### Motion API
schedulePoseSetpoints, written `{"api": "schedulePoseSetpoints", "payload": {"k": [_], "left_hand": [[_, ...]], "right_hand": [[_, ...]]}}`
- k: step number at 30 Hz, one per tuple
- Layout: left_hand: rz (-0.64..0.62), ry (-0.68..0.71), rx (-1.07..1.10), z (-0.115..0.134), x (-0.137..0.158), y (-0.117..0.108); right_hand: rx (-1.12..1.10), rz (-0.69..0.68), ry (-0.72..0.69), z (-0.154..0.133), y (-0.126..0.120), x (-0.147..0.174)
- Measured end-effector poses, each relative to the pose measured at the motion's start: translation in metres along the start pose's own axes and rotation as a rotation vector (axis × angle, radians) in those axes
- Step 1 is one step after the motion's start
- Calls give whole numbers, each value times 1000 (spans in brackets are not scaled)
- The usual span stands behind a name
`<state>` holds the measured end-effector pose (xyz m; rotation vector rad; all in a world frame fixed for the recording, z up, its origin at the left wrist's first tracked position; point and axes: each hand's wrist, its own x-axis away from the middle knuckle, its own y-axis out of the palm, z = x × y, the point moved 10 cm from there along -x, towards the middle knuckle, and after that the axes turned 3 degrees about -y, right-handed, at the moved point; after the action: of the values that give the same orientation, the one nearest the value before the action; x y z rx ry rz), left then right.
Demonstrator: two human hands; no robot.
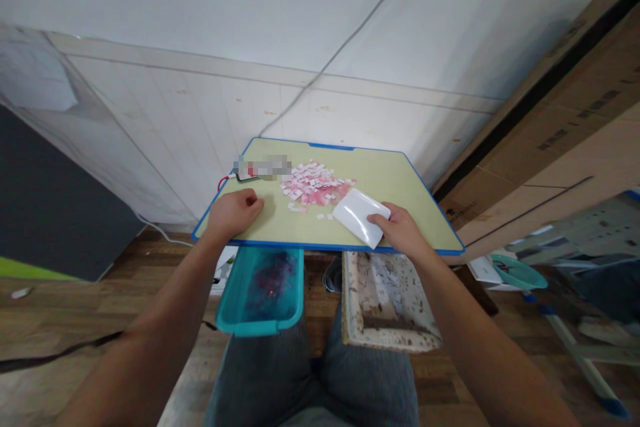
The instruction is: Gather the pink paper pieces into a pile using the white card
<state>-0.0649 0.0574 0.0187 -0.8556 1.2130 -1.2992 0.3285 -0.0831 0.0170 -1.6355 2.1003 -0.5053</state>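
Note:
In the head view my right hand (pixel 397 227) grips a glossy white rectangular sheet (pixel 356 212), thumb on top, tilted over the front right part of the table. My left hand (pixel 236 212) is curled closed at the table's left front; whatever its fingers may hold is hidden. Between the hands, slightly farther back, lies a heap of small pink and white pieces (pixel 313 180). A few loose white pieces lie near the sheet's left edge. The small folding table (pixel 400 180) has a pale yellow top and a blue rim.
Below the table's front edge are a teal plastic bin (pixel 260 327) with dark contents and a stained white box (pixel 353 307) with scraps. A phone (pixel 247 173) with a red cable lies at the back left. Tall cardboard (pixel 540 127) leans at right; a wall stands behind.

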Motion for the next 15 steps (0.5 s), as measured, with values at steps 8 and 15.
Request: {"api": "schedulePoseSetpoints", "payload": {"k": [8,15], "left_hand": [[-8,3,-40,3,4,0],[18,-2,-79,5,10,-1]], "right_hand": [[-236,-14,107,21,4,5],[-189,-11,74,21,5,8]]}}
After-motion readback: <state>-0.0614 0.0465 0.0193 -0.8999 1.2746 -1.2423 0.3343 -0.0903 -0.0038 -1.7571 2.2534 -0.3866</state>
